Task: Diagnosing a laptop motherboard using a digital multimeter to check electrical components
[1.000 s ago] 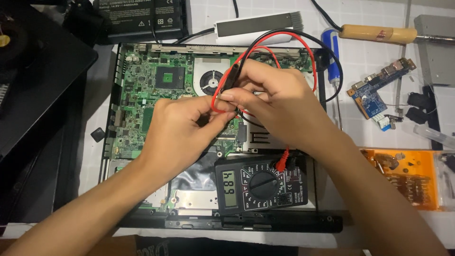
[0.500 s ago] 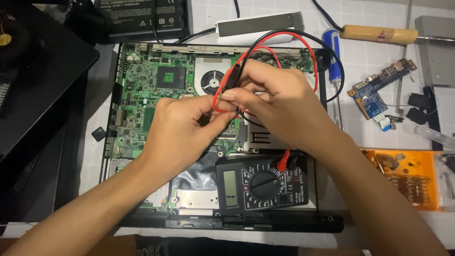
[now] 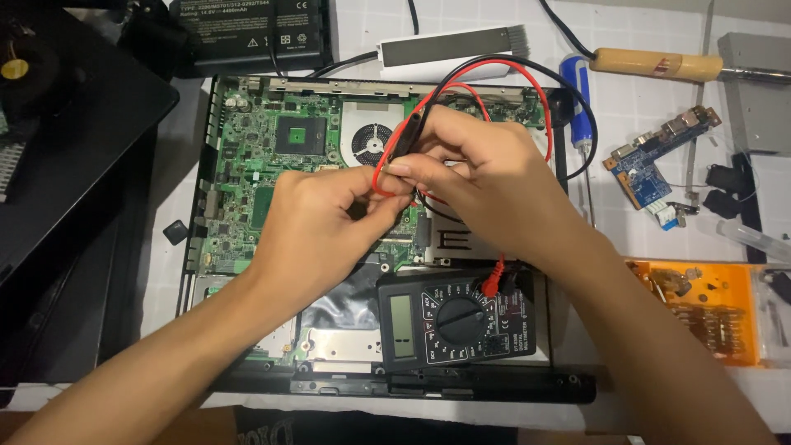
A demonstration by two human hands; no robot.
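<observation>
Over the motherboard (image 3: 272,156), both hands (image 3: 321,218) (image 3: 486,185) pinch a black probe (image 3: 405,134), slanting up-right

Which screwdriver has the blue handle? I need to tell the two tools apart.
The blue-handled screwdriver beside the laptop's right edge; the other tool has a wooden handle.

A green motherboard (image 3: 272,156) fills a black laptop chassis (image 3: 395,383), where red (image 3: 527,82) and black leads (image 3: 577,99) loop from a black multimeter (image 3: 453,317) with a grey screen. Nearby lie a blue-handled screwdriver (image 3: 574,82), a small blue circuit board (image 3: 638,173) and an orange tray (image 3: 725,288).
</observation>
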